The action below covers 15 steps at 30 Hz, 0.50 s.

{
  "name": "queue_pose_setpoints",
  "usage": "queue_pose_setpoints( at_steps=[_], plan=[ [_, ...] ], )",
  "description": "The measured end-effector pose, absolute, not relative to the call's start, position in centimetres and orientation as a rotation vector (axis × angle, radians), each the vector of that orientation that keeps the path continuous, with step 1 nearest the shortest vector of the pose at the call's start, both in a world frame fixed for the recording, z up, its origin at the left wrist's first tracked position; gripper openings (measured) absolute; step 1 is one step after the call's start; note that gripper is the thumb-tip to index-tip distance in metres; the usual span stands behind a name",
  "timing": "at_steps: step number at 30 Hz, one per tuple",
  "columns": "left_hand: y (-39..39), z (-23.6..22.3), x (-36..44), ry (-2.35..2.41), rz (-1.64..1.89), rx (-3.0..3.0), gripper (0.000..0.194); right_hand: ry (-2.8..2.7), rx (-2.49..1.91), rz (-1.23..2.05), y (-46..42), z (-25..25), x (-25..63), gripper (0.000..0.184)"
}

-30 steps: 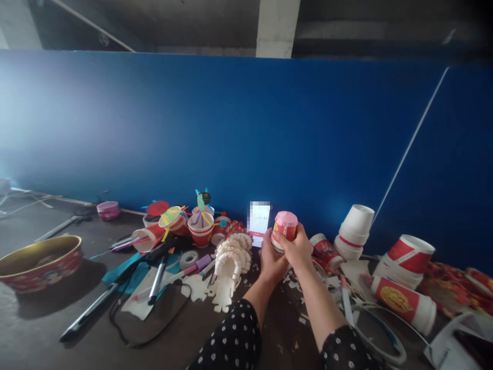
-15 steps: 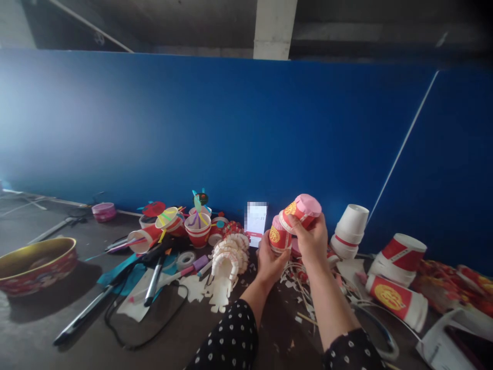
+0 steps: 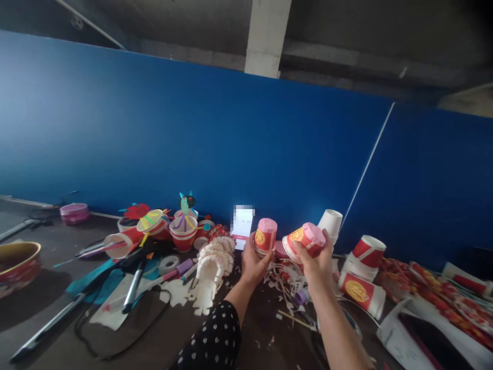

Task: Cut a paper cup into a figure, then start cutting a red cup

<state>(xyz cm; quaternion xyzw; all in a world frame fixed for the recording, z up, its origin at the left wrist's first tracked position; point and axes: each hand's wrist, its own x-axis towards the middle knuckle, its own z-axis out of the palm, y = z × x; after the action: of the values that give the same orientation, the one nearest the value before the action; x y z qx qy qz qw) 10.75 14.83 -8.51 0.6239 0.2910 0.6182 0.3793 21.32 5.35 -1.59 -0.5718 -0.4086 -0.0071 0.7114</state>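
Observation:
My left hand (image 3: pixel 254 264) is closed round a red paper cup (image 3: pixel 265 237) with a gold print and pink paper over its upturned end; it stands nearly upright. My right hand (image 3: pixel 318 257) grips a second red paper cup (image 3: pixel 296 241), also topped with pink paper and tilted so its white rim points left. A gap separates the two cups. Beneath them on the table lie a tangle of white strips (image 3: pixel 285 275), paper scraps and a purple roll (image 3: pixel 302 296). Left of my left hand sits a row of cut white cup shapes (image 3: pixel 215 259).
Decorated paper cups (image 3: pixel 184 234) crowd the left, near a roll of tape (image 3: pixel 168 264) and a glue gun (image 3: pixel 134 288). A red bowl (image 3: pixel 19 272) is at far left. White cups (image 3: pixel 330 223), stacked cups (image 3: pixel 364 257) and a phone (image 3: pixel 433 339) on a white box stand right. A blue partition (image 3: pixel 231 144) rises behind.
The two cups, which were touching or overlapping, are now apart, the right hand's cup lower and tilted more. My view has turned to the right.

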Motion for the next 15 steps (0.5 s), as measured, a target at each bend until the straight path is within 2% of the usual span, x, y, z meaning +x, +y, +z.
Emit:
queue_pose_setpoints(
  at_steps=[2,8,12,15],
  plan=[
    [14.7,-8.4,10.5,0.802,1.719,1.706,0.07,-0.893,-1.292,0.005,5.1,-2.6,21.6,0.093],
    [13.0,-7.0,9.2,0.842,2.017,2.126,0.059,-1.006,-1.372,-0.068,5.2,-5.6,22.1,0.075],
    [11.9,-6.3,9.2,0.669,2.038,2.325,0.058,-1.027,-1.366,-0.051,5.2,-6.0,22.0,0.069],
    [11.7,-6.3,9.2,0.706,2.016,2.389,0.058,-1.053,-1.358,-0.046,5.2,-6.0,21.8,0.066]
  ],
)
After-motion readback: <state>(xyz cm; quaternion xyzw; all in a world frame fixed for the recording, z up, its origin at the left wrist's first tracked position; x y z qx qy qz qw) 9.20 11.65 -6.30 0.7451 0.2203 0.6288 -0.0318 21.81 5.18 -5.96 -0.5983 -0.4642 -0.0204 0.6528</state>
